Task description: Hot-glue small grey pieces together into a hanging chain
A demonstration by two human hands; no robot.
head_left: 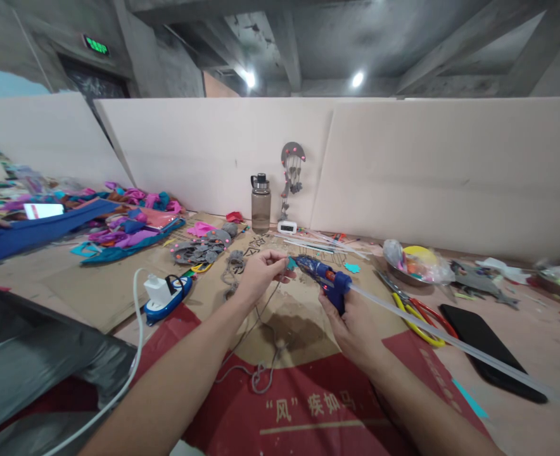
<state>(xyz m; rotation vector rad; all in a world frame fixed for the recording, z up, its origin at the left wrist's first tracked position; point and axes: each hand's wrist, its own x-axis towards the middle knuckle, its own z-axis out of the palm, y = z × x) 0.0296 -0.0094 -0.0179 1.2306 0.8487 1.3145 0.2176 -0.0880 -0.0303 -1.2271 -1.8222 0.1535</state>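
My left hand (265, 272) pinches a small teal felt piece (291, 264) between thumb and fingertips, over the middle of the cardboard. Grey yarn (261, 373) trails below that hand and lies in loose loops on the red and brown sheet (327, 405). Wrapped around the handle of a blue hot glue gun (330, 278) is my right hand (349, 323). The gun's nozzle points left, at or very near the teal piece; whether they touch I cannot tell. A long clear glue stick (427, 335) sticks out of its back. Another teal cutout (352, 268) lies behind the gun.
Scissors with yellow and red handles (422, 320) and a black phone (491, 351) lie at right, near a metal bowl (410, 273). A blue power strip (168, 301) with a white cable is at left. A bottle (260, 206) stands at the back. Another person's leg (47, 354) shows at left.
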